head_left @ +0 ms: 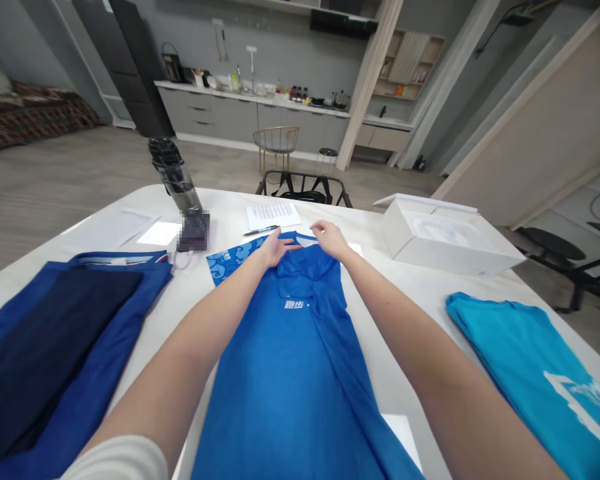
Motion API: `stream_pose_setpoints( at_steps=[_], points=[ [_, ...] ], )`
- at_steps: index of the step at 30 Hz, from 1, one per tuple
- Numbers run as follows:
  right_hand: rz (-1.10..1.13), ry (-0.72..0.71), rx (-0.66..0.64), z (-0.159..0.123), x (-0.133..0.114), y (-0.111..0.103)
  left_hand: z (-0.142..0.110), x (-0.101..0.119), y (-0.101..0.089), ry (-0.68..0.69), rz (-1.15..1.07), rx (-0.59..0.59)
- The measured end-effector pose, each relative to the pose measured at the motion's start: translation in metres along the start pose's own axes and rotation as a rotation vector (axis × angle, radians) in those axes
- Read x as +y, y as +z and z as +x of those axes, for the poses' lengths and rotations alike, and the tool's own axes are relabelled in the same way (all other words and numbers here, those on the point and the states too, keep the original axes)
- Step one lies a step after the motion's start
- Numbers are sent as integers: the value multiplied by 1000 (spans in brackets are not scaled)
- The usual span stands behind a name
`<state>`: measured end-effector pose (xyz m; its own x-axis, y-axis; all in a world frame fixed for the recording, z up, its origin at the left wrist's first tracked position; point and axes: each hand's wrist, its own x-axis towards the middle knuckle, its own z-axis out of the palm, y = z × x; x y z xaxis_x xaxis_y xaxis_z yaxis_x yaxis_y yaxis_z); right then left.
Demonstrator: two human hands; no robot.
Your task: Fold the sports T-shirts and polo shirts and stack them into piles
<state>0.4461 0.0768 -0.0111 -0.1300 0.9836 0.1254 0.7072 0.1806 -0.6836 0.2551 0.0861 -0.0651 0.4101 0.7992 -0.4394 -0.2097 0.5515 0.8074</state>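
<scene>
A blue short-sleeved T-shirt [280, 373] lies lengthwise in front of me, with white characters on it and a patterned sleeve [237, 259] at the left. Its right side is folded inward, and fabric is bunched below the collar. My left hand [276, 248] rests at the left of the collar, fingers stretched out and apart over the cloth. At the right of the collar, my right hand [330, 239] has its fingers bent and drawn together; whether cloth is between the fingertips is hidden.
Folded dark blue clothes [150, 300] lie at left, a turquoise T-shirt [520, 347] at right. Behind are a white box [410, 243], a printed sheet [280, 215], a pen [261, 231] and a clear bottle [183, 190]. A black chair [305, 183] stands beyond the table.
</scene>
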Motion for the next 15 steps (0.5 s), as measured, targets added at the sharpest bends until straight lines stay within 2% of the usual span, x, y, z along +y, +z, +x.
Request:
stream_pose_setpoints(
  at_steps=[3,5,7,9,11,13,15],
  points=[
    [-332,88,41,-1,50,0,-24,-5,-25,-12,48,80],
    [-470,120,-19,-2,77,-2,-30,-9,-25,48,293,194],
    [-535,144,-56,0,95,-1,-30,-15,-18,134,636,350],
    [-551,169,-59,3,105,2,-28,-22,-8,205,936,458],
    [-550,178,-48,6,111,7,-25,-29,0,235,1124,493],
    [-550,170,-31,8,114,10,-24,-35,3,246,1192,533],
    [-556,159,-19,9,114,10,-25,-38,4,306,1155,584]
  ],
)
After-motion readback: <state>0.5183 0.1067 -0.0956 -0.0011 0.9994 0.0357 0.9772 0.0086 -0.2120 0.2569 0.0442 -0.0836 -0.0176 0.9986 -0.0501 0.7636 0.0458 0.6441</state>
